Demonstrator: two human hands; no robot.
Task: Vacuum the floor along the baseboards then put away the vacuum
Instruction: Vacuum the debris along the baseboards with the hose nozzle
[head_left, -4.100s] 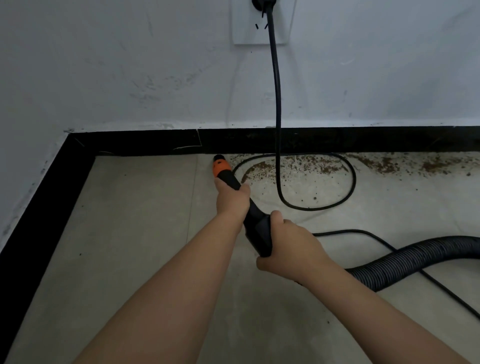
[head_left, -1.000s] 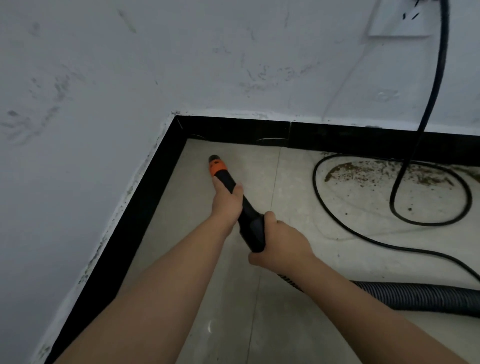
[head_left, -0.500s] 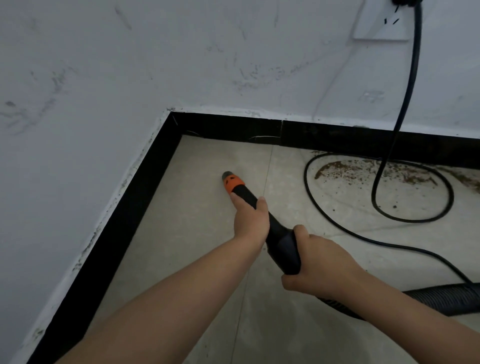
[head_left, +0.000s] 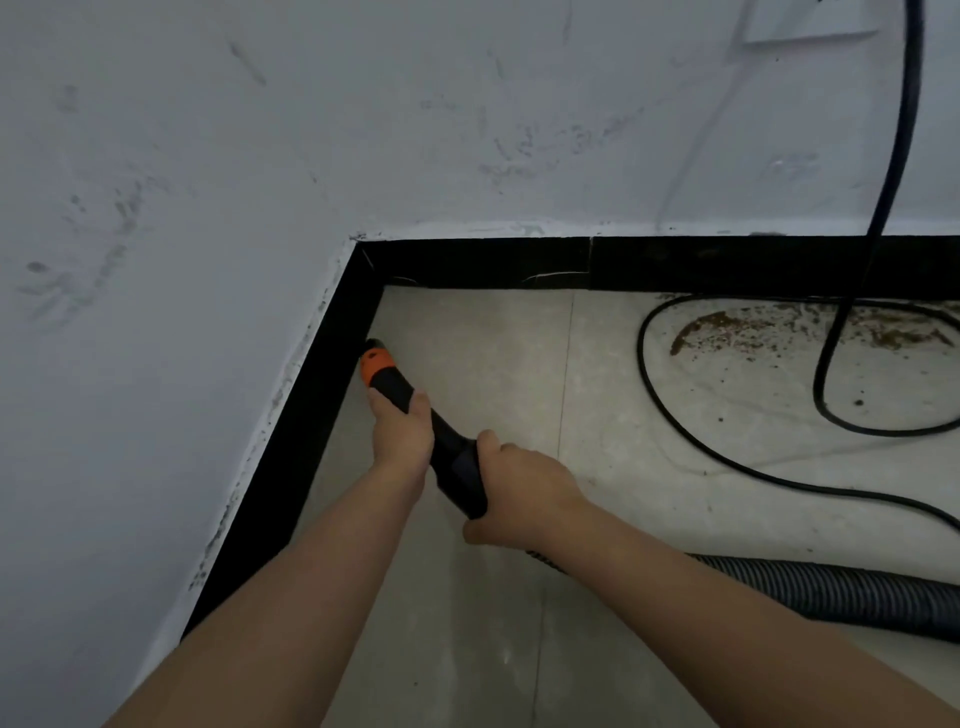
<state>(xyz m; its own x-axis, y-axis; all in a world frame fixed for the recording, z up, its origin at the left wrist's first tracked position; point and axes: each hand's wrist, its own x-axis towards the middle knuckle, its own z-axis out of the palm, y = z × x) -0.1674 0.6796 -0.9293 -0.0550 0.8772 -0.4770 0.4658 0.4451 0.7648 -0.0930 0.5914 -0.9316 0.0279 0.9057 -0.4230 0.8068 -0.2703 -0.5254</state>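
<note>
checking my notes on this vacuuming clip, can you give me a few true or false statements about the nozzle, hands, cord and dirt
1. Both hands grip the vacuum nozzle: left hand ahead, right hand behind. True.
2. The nozzle's orange tip is at the left baseboard. True.
3. The brown debris lies under the tip. False: it lies far to the right, near the back baseboard.
4. The power cord is coiled around the hose. False: it loops on the floor, apart.

Above the baseboard (head_left: 727, 262), the wall socket (head_left: 810, 21) and the power cord (head_left: 898, 135) plugged there are cut off by the top edge.
</note>
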